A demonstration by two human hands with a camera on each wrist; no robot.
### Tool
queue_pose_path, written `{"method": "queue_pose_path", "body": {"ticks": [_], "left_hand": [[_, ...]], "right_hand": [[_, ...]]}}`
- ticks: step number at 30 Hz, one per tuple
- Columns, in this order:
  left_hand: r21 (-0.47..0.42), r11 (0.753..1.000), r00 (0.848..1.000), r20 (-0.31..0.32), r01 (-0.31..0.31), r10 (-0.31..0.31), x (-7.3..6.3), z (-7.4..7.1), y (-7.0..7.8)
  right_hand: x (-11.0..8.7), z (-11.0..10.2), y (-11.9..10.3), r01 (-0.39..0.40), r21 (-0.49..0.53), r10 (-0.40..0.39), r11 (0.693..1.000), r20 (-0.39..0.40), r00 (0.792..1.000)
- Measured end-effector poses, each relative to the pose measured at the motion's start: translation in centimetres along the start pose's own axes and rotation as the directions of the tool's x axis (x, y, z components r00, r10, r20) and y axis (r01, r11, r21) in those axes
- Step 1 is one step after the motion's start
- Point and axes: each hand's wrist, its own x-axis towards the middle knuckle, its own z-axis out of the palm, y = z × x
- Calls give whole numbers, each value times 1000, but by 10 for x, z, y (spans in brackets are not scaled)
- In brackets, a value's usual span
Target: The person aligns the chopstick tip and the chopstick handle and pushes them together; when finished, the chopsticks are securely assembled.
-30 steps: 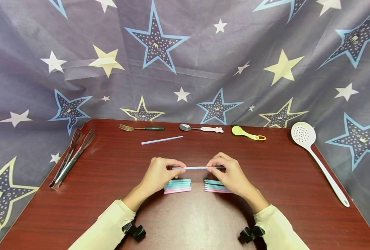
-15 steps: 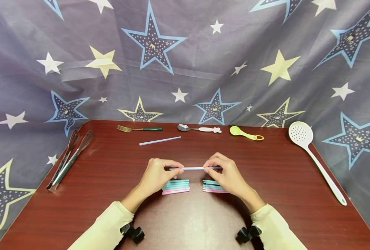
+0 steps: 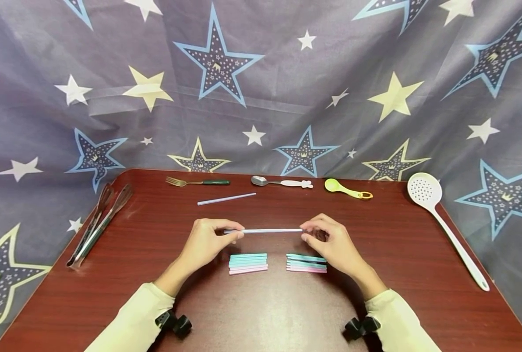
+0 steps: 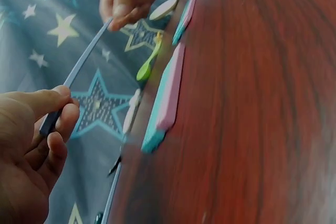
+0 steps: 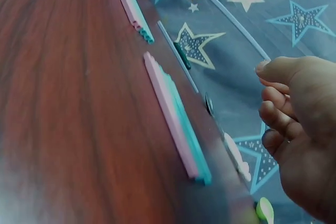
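1. While a pale violet straw (image 3: 271, 230) is held above a red-brown table (image 3: 269, 313), the left hand (image 3: 205, 242) pinches it near one end between thumb and fingers; the right hand (image 3: 333, 244) pinches the other end.

2. The left wrist view shows what the head view half hides: the straw's shadowed end juts past the left thumb, above bent lower fingers.

3. In the right wrist view, the right hand's lower fingers bend loosely, clear of the straw. A left stack (image 3: 248, 261) and a right stack (image 3: 306, 262), each teal and pink (the near ends look hollow), lie between the hands, closer to the person.

4. Beyond the left hand lie a loose straw (image 3: 226, 199) and a fork (image 3: 215, 182); beyond the right, a yellow-green measuring spoon (image 3: 349, 190).

5. Only the head view shows the tongs (image 3: 98, 231), well left of the left hand. A white slotted spoon (image 3: 449, 232) lies well right of the right hand.

6. Past both hands, a star-patterned cloth (image 3: 287, 73) bears small printed crowns.
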Motion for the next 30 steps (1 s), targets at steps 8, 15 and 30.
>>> {"method": "queue_pose_path", "body": {"ticks": [8, 15, 30], "left_hand": [[72, 995, 996, -61, 66, -62, 6, -24, -25], [172, 979, 986, -143, 108, -84, 18, -35, -62], [229, 942, 954, -228, 244, -192, 36, -38, -100]], "right_hand": [[-14, -4, 13, -84, -14, 85, 996, 83, 993], [-23, -1, 17, -131, -50, 138, 990, 185, 973], [-27, 2, 21, -129, -93, 150, 987, 271, 951]]}}
